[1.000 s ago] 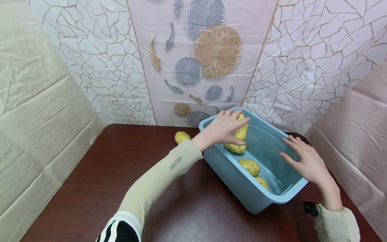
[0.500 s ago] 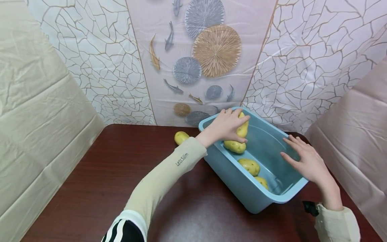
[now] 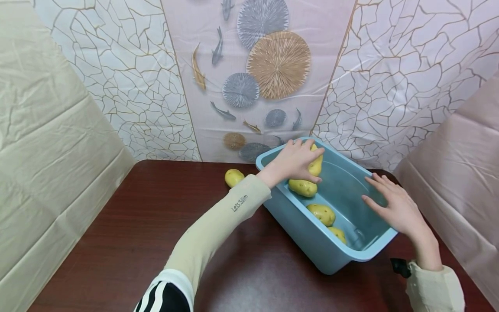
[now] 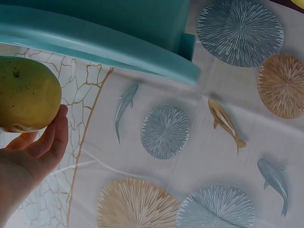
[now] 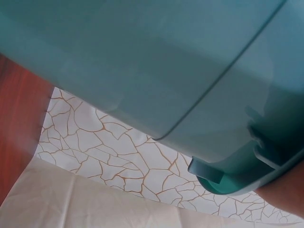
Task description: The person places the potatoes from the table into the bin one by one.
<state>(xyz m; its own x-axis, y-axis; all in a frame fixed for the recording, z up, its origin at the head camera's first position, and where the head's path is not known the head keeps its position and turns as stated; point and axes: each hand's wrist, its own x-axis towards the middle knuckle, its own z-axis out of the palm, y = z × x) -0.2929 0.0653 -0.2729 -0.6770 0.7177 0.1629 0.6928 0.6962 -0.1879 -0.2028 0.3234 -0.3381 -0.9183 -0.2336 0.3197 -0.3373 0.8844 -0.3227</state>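
A light blue plastic tub stands on the dark wooden table. My left hand reaches over its far end and grips a yellow potato above another potato in the tub. Two more potatoes lie lower in the tub. In the left wrist view the fingers curl under the held potato, with the tub's rim above. My right hand rests with straight fingers on the tub's right rim. The right wrist view is filled by the tub's outer wall.
One loose potato lies on the table just left of the tub, near the wall. A patterned cloth backdrop with fish and round fans hangs behind. A small black object sits by the right sleeve. Crumpled sheets flank both sides.
My left hand has shifted slightly forward and to the right with the potato, still over the tub's far end. The right hand has stayed on the rim.
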